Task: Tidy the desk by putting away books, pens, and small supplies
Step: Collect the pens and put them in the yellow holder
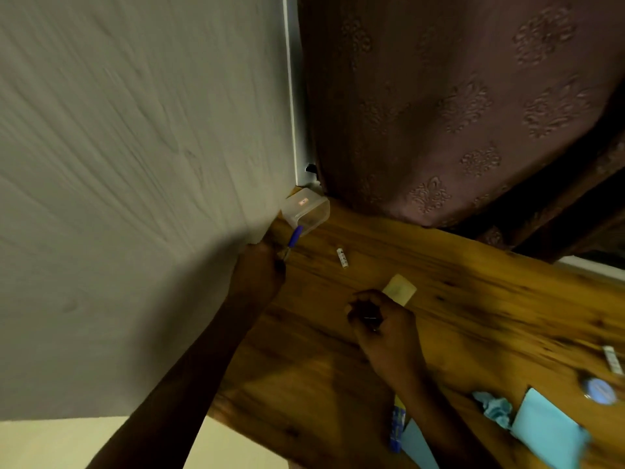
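Head view shows the left hand [258,270] clenched in a grip on a blue pen [293,239], its capped end pointing up and away from the fist toward a clear plastic tub [306,211]. That tub lies tipped on its side in the far corner of the desk [473,272], just beyond the pen tip, mouth facing the hand; likely the pen is held out this way so it can slide straight in.

To the right of that grip, the right hand [385,319] is curled around something small and dark; blur hides what it is, so I cannot tell whether it truly grasps anything. Just past its knuckles lies a pale yellow eraser-like block [399,288], and between the two hands a small white tube [342,258] rests on the wood.

Farther out, toward the wearer's right, loose supplies wait: a second blue pen [396,426] under the right forearm, crumpled teal paper [494,408], a teal notepad [548,431], and a round blue-lidded item [599,391].
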